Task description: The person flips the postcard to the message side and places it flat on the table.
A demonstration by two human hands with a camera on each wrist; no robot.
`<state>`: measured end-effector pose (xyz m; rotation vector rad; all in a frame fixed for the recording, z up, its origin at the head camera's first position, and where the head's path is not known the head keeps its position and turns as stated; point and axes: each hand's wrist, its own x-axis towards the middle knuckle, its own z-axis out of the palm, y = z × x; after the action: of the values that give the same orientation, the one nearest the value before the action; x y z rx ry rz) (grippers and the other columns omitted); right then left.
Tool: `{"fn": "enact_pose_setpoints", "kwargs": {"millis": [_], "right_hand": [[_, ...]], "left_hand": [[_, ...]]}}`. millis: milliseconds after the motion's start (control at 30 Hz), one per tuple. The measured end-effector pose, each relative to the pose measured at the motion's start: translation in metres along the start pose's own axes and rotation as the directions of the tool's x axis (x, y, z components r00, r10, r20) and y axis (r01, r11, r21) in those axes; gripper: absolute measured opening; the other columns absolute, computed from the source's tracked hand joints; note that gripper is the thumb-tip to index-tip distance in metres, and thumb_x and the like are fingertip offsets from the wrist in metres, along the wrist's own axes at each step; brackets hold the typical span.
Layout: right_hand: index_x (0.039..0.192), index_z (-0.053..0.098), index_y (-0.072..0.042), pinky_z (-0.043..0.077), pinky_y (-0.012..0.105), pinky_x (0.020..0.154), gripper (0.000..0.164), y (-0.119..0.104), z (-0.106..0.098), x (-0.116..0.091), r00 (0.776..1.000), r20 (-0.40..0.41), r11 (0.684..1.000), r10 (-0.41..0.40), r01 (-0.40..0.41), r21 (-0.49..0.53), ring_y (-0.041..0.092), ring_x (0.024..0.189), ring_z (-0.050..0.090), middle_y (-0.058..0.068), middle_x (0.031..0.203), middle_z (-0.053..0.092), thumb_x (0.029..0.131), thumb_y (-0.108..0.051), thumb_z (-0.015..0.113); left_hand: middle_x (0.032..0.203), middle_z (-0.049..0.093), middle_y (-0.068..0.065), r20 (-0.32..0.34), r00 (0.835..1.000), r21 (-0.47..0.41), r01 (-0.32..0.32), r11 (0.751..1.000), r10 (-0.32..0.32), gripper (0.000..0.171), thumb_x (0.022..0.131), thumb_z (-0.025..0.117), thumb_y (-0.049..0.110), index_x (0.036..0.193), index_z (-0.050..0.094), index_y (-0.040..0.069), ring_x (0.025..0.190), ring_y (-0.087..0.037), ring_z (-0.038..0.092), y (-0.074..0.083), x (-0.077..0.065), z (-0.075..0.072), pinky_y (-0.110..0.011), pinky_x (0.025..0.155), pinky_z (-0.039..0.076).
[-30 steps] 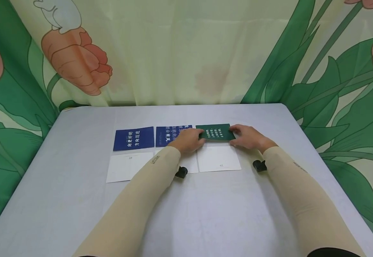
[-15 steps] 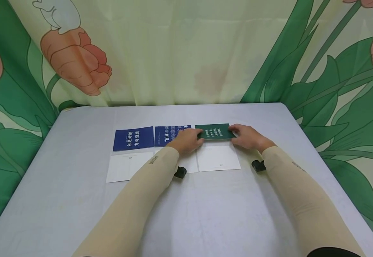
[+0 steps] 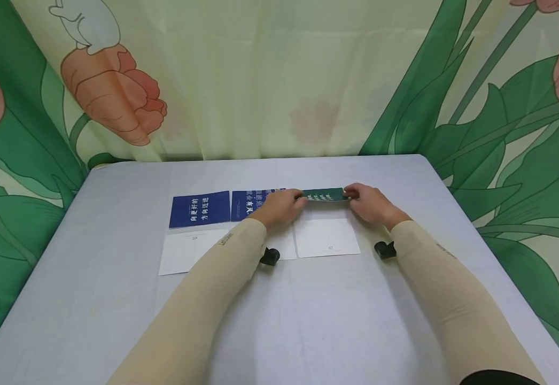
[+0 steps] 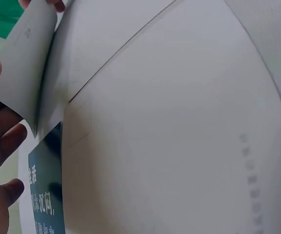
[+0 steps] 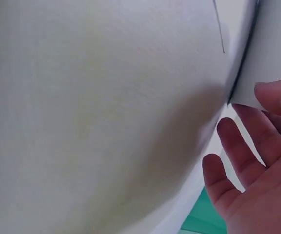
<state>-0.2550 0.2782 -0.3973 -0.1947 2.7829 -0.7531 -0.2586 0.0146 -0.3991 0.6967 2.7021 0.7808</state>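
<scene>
Both hands hold a green card point(image 3: 326, 194) with white lettering, one at each short side. Its near edge is raised off the table, and in the left wrist view its white underside point(image 4: 26, 61) faces the camera. My left hand point(image 3: 281, 208) pinches the left end, thumb on one face and fingers behind. My right hand point(image 3: 372, 205) pinches the right end; in the right wrist view its thumb point(image 5: 279, 97) lies on the white side, with the lower fingers spread. Just in front of the green card lies a white card point(image 3: 327, 238). A blue card point(image 3: 250, 203) sits partly hidden behind my left hand.
Another blue card point(image 3: 200, 209) lies at the row's left end. In front are a white card point(image 3: 193, 250) and a middle white card point(image 3: 286, 247), partly covered by the left forearm. A white cloth covers the table point(image 3: 308, 321); a printed curtain point(image 3: 260, 80) hangs behind.
The green card's near edge has risen, so its printed face looks much narrower from the head view. Both hands have kept their hold and barely shifted. The other cards stay put.
</scene>
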Motion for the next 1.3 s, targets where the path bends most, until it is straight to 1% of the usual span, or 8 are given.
{"fn": "enact_pose_setpoints", "kwargs": {"millis": [233,400,567,667,800,867,1033,1300], "right_hand": [[0.142,0.048,0.001,0.034,0.052,0.111,0.043,0.003,-0.004,-0.006,0.997,-0.079,0.998,-0.001,0.006,0.068,0.038,0.131,0.048,0.019,0.133,0.061,0.102,-0.015,0.047],[0.140,0.049,0.000,0.037,0.053,0.109,0.044,0.001,-0.005,-0.008,0.990,-0.139,0.991,0.022,-0.004,0.130,0.037,0.125,0.050,0.022,0.126,0.059,0.103,-0.022,0.051],[0.145,0.038,0.003,0.048,0.048,0.096,0.051,-0.007,-0.003,-0.009,0.981,-0.184,0.975,0.057,-0.015,0.223,0.034,0.106,0.057,0.020,0.117,0.056,0.102,-0.019,0.054],[0.147,0.032,0.000,0.055,0.039,0.082,0.053,-0.012,-0.002,-0.011,0.972,-0.222,0.953,0.073,-0.003,0.302,0.032,0.098,0.061,0.019,0.113,0.055,0.101,-0.015,0.055],[0.141,0.036,-0.001,0.055,0.027,0.070,0.047,-0.016,-0.002,-0.013,0.961,-0.270,0.940,0.067,0.031,0.341,0.030,0.096,0.059,0.018,0.112,0.055,0.101,-0.013,0.057],[0.137,0.040,-0.001,0.054,0.027,0.070,0.042,-0.017,-0.001,-0.014,0.956,-0.288,0.942,0.054,0.048,0.333,0.030,0.097,0.057,0.018,0.112,0.055,0.101,-0.013,0.056],[0.131,0.049,0.001,0.051,0.040,0.085,0.034,-0.017,0.000,-0.014,0.950,-0.310,0.957,0.030,0.062,0.283,0.034,0.103,0.056,0.020,0.116,0.057,0.100,-0.013,0.057],[0.133,0.052,0.000,0.046,0.047,0.098,0.036,-0.015,0.001,-0.016,0.974,-0.220,0.966,0.062,-0.003,0.260,0.035,0.113,0.054,0.018,0.128,0.054,0.100,-0.015,0.057]], "left_hand": [[0.130,0.065,-0.010,-0.094,0.996,-0.085,-0.018,0.996,0.010,0.044,0.107,0.048,0.032,0.140,0.057,0.005,0.124,-0.024,0.058,0.000,0.001,-0.005,-0.036,0.107,0.042],[0.118,0.070,-0.009,-0.151,0.988,-0.161,-0.009,0.987,-0.016,0.039,0.105,0.052,0.017,0.142,0.052,0.006,0.102,-0.019,0.066,-0.002,-0.001,-0.006,-0.033,0.090,0.052],[0.106,0.071,-0.009,-0.269,0.963,-0.249,-0.036,0.968,-0.033,0.053,0.103,0.055,0.010,0.152,0.037,0.013,0.082,-0.018,0.065,-0.003,-0.005,-0.006,-0.032,0.076,0.052],[0.108,0.070,-0.010,-0.310,0.950,-0.283,-0.050,0.958,-0.042,0.055,0.101,0.056,0.009,0.152,0.035,0.015,0.085,-0.019,0.065,-0.002,-0.006,-0.008,-0.034,0.077,0.053],[0.115,0.065,-0.011,-0.290,0.955,-0.295,-0.030,0.955,-0.060,0.048,0.100,0.060,0.009,0.145,0.045,0.011,0.097,-0.020,0.063,-0.001,-0.006,-0.008,-0.032,0.084,0.054],[0.118,0.062,-0.011,-0.269,0.961,-0.299,-0.017,0.954,-0.067,0.047,0.100,0.061,0.008,0.144,0.047,0.008,0.101,-0.020,0.062,0.000,-0.005,-0.008,-0.030,0.087,0.053],[0.122,0.060,-0.013,-0.245,0.967,-0.281,-0.006,0.960,-0.066,0.049,0.099,0.062,0.006,0.145,0.048,0.002,0.103,-0.020,0.061,-0.001,-0.006,-0.007,-0.027,0.087,0.053],[0.130,0.058,-0.015,-0.200,0.979,-0.210,0.004,0.978,-0.047,0.050,0.098,0.059,0.004,0.147,0.047,0.000,0.102,-0.019,0.060,-0.005,-0.007,-0.005,-0.025,0.083,0.052]]}}
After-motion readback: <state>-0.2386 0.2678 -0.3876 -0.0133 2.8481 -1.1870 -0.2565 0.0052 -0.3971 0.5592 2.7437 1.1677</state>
